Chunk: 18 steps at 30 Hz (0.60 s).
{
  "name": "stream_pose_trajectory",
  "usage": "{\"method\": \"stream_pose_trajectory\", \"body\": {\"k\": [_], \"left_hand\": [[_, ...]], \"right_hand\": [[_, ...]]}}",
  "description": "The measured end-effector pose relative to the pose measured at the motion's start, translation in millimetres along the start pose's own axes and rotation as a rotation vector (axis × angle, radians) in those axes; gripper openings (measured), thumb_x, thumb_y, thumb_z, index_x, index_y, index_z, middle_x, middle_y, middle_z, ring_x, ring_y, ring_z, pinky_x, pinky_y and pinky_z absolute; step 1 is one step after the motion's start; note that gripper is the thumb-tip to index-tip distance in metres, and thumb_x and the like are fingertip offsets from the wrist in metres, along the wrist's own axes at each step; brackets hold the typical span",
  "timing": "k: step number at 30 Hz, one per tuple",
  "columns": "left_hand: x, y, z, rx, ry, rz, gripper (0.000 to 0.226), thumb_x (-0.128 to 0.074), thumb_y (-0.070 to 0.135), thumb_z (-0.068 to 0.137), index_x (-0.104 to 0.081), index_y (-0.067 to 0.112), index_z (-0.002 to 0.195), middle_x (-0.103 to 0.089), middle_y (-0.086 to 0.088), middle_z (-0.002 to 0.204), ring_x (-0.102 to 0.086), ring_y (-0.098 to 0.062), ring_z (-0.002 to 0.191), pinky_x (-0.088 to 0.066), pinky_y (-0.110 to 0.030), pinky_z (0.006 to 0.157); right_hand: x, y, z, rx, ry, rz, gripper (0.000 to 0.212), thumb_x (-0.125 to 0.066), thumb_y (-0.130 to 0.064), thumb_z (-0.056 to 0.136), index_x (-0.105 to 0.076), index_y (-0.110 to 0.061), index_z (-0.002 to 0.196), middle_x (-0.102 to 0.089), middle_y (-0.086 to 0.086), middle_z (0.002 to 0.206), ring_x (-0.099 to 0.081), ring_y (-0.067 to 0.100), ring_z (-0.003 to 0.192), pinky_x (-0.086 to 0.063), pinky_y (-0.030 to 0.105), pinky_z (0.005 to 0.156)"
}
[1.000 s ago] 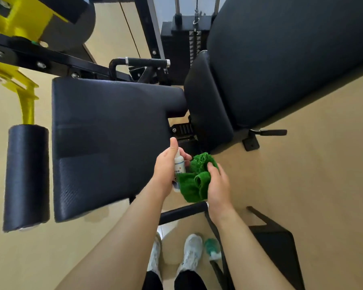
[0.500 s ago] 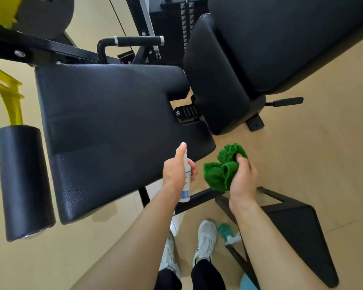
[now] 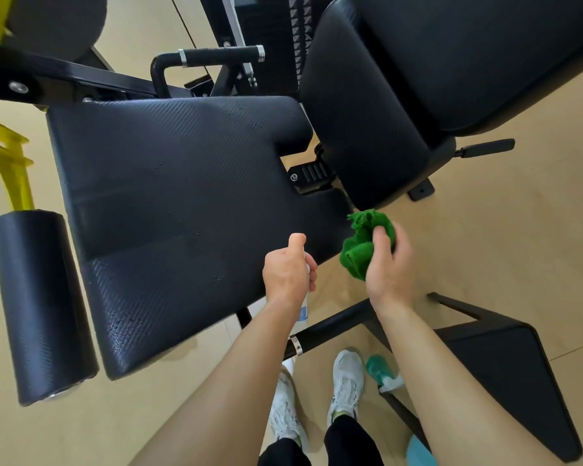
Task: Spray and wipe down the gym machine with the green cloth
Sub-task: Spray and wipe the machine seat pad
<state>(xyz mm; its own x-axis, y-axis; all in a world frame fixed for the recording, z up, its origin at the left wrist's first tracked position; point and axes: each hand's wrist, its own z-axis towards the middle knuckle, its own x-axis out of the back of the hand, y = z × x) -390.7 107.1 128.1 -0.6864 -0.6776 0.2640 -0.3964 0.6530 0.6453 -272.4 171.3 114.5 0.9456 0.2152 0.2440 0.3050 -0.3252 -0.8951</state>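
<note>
The seat pad point(image 3: 182, 210) lies left of the backrest point(image 3: 418, 79), the roller pad point(image 3: 37, 304) at its left; both hands hover by its near-right corner.

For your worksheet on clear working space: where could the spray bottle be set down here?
Free: the seat pad, bare between the roller pad and backrest; open floor right of the green cloth. Crowded: around the shoes and frame bars.

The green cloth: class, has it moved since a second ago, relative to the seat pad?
Yes. The cloth moved right, away from the bottle, now beside the seat pad's right corner.
</note>
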Motion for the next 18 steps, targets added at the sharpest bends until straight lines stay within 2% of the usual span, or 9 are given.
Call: {"method": "stream_pose_trajectory", "body": {"k": [3,4,7,9,11,14,15,16,18], "left_hand": [[12,3,3,-0.042,-0.013,0.021,0.066,-0.05,0.052,0.103,-0.061,0.01,0.053,-0.058,-0.004,0.051,-0.055,-0.017,0.049,-0.051,-0.036,0.063],[16,5,4,-0.058,-0.014,0.034,0.067,-0.05,0.053,0.103,-0.061,0.009,0.054,-0.058,-0.004,0.051,-0.055,-0.016,0.048,-0.051,-0.035,0.063],[28,14,11,-0.097,-0.007,0.038,0.066,-0.051,0.053,0.103,-0.063,0.01,0.054,-0.059,-0.003,0.051,-0.056,-0.015,0.046,-0.05,-0.034,0.061],[35,20,16,-0.124,0.0,0.015,0.066,-0.051,0.052,0.102,-0.062,0.01,0.053,-0.058,-0.004,0.051,-0.055,-0.016,0.045,-0.049,-0.033,0.057],[39,27,20,-0.155,0.015,-0.023,0.067,-0.051,0.051,0.103,-0.06,0.009,0.052,-0.057,-0.006,0.051,-0.052,-0.017,0.045,-0.047,-0.03,0.056],[40,39,22,-0.18,0.028,-0.043,0.065,-0.049,0.05,0.104,-0.058,0.007,0.055,-0.054,-0.007,0.051,-0.05,-0.017,0.044,-0.047,-0.027,0.052],[40,42,24,-0.185,0.033,-0.041,0.064,-0.048,0.05,0.104,-0.058,0.007,0.056,-0.053,-0.006,0.051,-0.05,-0.016,0.043,-0.047,-0.025,0.05],[39,45,24,-0.189,0.035,-0.035,0.064,-0.048,0.05,0.104,-0.058,0.007,0.057,-0.053,-0.005,0.051,-0.05,-0.016,0.043,-0.047,-0.025,0.049],[39,47,26,-0.198,0.019,-0.027,0.064,-0.048,0.051,0.104,-0.058,0.008,0.057,-0.054,-0.004,0.052,-0.051,-0.015,0.045,-0.047,-0.025,0.049]], "right_hand": [[-28,19,25,0.101,-0.138,-0.199,0.036,-0.039,-0.038,0.107,-0.051,-0.031,0.14,-0.059,-0.024,0.121,-0.058,0.0,0.112,-0.052,0.032,0.095],[-40,27,35,0.164,-0.189,-0.325,0.041,-0.037,-0.041,0.106,-0.046,-0.032,0.145,-0.058,-0.018,0.13,-0.056,0.008,0.12,-0.05,0.039,0.101],[-79,43,55,0.279,-0.19,-0.745,0.051,-0.033,-0.041,0.105,-0.031,-0.032,0.155,-0.032,0.004,0.163,-0.028,0.032,0.149,-0.027,0.053,0.12],[-96,47,45,0.302,-0.156,-0.864,0.053,-0.031,-0.041,0.106,-0.026,-0.031,0.158,-0.022,0.008,0.167,-0.013,0.035,0.154,-0.014,0.053,0.125],[-98,50,17,0.493,-0.309,-0.889,0.053,-0.027,-0.045,0.106,-0.02,-0.035,0.158,-0.019,0.006,0.168,-0.008,0.032,0.156,-0.008,0.05,0.125],[-63,59,18,0.823,-0.632,-0.958,0.057,-0.029,-0.048,0.104,-0.015,-0.039,0.158,-0.017,0.001,0.169,-0.011,0.03,0.156,-0.012,0.047,0.124],[-55,61,38,0.833,-0.641,-1.004,0.057,-0.032,-0.046,0.102,-0.018,-0.039,0.157,-0.017,0.002,0.169,-0.012,0.031,0.155,-0.014,0.047,0.124],[-53,60,58,0.73,-0.586,-1.03,0.055,-0.034,-0.043,0.102,-0.022,-0.039,0.156,-0.018,0.004,0.168,-0.014,0.032,0.155,-0.016,0.048,0.123],[-58,54,85,0.394,-0.355,-0.977,0.052,-0.036,-0.038,0.105,-0.025,-0.036,0.156,-0.027,0.009,0.164,-0.025,0.037,0.15,-0.025,0.05,0.121]]}}
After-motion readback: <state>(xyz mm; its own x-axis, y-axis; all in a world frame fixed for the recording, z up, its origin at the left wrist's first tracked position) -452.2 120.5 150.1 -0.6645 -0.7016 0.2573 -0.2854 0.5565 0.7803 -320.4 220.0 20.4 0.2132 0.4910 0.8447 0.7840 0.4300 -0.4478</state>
